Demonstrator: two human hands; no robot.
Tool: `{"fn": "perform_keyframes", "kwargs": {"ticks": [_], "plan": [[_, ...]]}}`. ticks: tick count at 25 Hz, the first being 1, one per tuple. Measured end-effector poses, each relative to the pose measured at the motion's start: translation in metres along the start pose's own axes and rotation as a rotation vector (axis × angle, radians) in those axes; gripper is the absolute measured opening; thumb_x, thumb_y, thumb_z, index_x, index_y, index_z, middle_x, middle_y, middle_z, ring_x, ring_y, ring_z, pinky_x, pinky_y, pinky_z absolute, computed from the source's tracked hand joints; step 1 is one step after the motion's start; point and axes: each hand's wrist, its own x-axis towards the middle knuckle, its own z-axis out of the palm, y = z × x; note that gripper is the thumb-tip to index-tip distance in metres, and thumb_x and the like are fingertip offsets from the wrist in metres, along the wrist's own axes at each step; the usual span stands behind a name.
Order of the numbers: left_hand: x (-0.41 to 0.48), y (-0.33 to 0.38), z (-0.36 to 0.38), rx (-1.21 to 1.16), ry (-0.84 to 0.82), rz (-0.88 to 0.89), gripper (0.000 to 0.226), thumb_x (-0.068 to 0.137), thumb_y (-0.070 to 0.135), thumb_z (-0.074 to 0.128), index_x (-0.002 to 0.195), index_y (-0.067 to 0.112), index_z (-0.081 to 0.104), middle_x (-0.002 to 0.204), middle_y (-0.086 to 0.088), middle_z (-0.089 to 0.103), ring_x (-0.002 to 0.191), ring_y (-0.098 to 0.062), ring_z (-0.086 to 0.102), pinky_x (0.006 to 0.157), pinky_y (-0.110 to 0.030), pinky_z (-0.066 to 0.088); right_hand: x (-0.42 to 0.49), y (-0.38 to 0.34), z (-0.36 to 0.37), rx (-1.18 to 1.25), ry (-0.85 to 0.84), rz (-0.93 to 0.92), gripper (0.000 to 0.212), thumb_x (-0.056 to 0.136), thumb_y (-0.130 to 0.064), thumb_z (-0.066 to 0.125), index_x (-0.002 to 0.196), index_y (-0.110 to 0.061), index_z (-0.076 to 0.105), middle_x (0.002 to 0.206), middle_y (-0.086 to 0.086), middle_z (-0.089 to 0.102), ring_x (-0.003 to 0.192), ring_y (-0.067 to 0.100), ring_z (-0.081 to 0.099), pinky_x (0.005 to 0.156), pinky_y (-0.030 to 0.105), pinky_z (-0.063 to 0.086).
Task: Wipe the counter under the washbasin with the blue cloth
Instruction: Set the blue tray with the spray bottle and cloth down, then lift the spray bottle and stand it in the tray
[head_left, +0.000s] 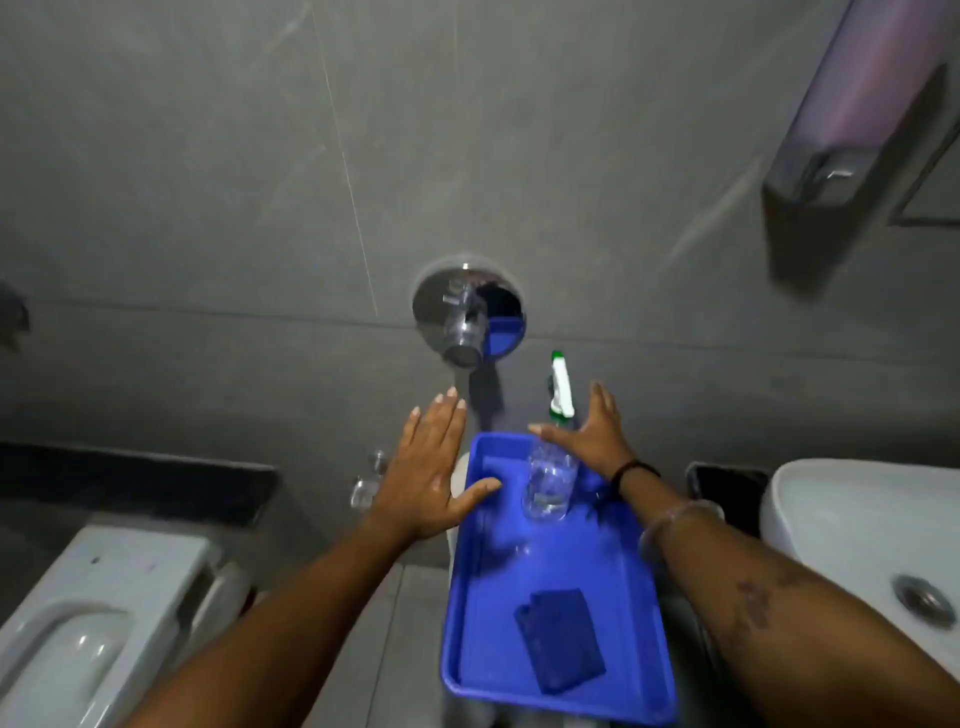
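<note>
A folded blue cloth (561, 639) lies in the near end of a blue plastic tray (613, 571). At the tray's far end stands a clear spray bottle (550, 483) with a white and green trigger head. My left hand (431, 467) hovers flat with fingers spread over the tray's far left corner, holding nothing. My right hand (592, 436) is spread open just behind the bottle's neck, thumb across it, not closed on it. The white washbasin (852, 525) is at the right edge; the counter beneath it is hidden.
A white toilet (98, 623) sits at the lower left. A chrome round wall fitting with a spout (467, 317) sticks out of the grey tiled wall ahead. A soap dispenser (841, 135) hangs at the upper right. A chrome valve (369, 483) is low on the wall.
</note>
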Motion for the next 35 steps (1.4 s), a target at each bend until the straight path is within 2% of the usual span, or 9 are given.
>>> {"fn": "perform_keyframes", "kwargs": {"ticks": [3,6,10,15,21,25,27,31,35], "plan": [[-0.022,-0.007,0.038,0.01,-0.126,-0.029,0.098,0.087,0.073,0.038,0.157,0.008,0.013,0.166,-0.009,0.007,0.154,-0.023,0.003,0.125,-0.047,0.002,0.028,-0.015,0.019,0.11,0.068,-0.06,0.051,0.077,-0.036,0.076,0.109,-0.003,0.055,0.115,0.024,0.056,0.106,0.033,0.057,0.096,0.041,0.047],[-0.044,-0.012,0.062,0.018,-0.191,-0.01,0.098,0.088,0.071,0.042,0.157,0.009,0.01,0.166,-0.008,0.005,0.154,-0.023,0.003,0.125,-0.045,0.0,0.04,-0.029,0.025,0.126,0.179,-0.054,0.021,0.084,-0.007,0.062,0.101,0.005,0.057,0.102,0.031,0.059,0.09,0.04,0.058,0.083,0.045,0.048],[-0.049,-0.013,0.074,0.009,-0.262,0.017,0.099,0.088,0.072,0.037,0.156,0.006,0.012,0.166,-0.012,0.009,0.154,-0.025,0.005,0.125,-0.047,0.002,0.011,-0.049,0.013,0.164,0.263,-0.206,0.022,0.076,0.011,0.05,0.096,0.016,0.055,0.099,0.034,0.056,0.086,0.046,0.056,0.078,0.049,0.047],[-0.058,0.002,0.094,-0.08,-0.312,0.02,0.105,0.085,0.077,0.039,0.156,0.004,0.011,0.166,-0.012,0.005,0.154,-0.025,0.003,0.124,-0.04,-0.002,-0.064,-0.06,-0.028,0.065,0.218,-0.367,0.022,0.071,0.0,0.047,0.088,0.01,0.055,0.09,0.028,0.057,0.077,0.038,0.055,0.069,0.044,0.046],[-0.116,0.015,0.137,-0.074,-0.514,-0.027,0.13,0.069,0.092,0.042,0.156,0.007,-0.003,0.164,-0.009,-0.014,0.151,-0.023,-0.017,0.123,-0.039,-0.008,-0.195,0.038,-0.017,-0.035,-0.215,0.16,0.008,0.072,0.008,0.057,0.078,0.003,0.055,0.083,0.029,0.058,0.081,0.042,0.06,0.073,0.047,0.047],[-0.134,0.018,0.147,-0.044,-0.593,-0.067,0.143,0.059,0.099,0.042,0.155,0.007,-0.012,0.16,-0.008,-0.025,0.147,-0.023,-0.025,0.118,-0.036,-0.016,-0.237,0.083,0.007,-0.211,-0.352,0.394,0.01,0.079,-0.005,0.059,0.089,-0.003,0.062,0.097,0.02,0.065,0.095,0.034,0.064,0.074,0.033,0.045],[-0.136,0.019,0.148,-0.045,-0.597,-0.083,0.147,0.056,0.1,0.043,0.154,0.008,-0.017,0.157,-0.006,-0.032,0.147,-0.024,-0.028,0.118,-0.036,-0.015,-0.239,0.09,0.01,-0.238,-0.403,0.465,0.015,0.081,-0.012,0.06,0.095,-0.007,0.061,0.097,0.011,0.065,0.096,0.029,0.063,0.072,0.027,0.043],[-0.135,0.022,0.147,-0.071,-0.623,-0.113,0.152,0.051,0.101,0.044,0.152,0.008,-0.021,0.153,-0.004,-0.039,0.145,-0.024,-0.031,0.118,-0.038,-0.015,-0.231,0.094,0.008,-0.304,-0.443,0.472,0.034,0.083,-0.01,0.056,0.063,-0.022,0.031,0.067,-0.007,0.038,0.074,0.023,0.048,0.062,0.024,0.037],[-0.134,0.025,0.146,-0.102,-0.633,-0.144,0.153,0.051,0.101,0.046,0.152,0.008,-0.021,0.152,-0.003,-0.04,0.145,-0.024,-0.031,0.118,-0.039,-0.013,-0.224,0.09,0.006,-0.372,-0.456,0.433,0.014,0.087,-0.017,0.058,0.08,-0.013,0.046,0.093,0.007,0.059,0.091,0.028,0.06,0.082,0.031,0.047]]}}
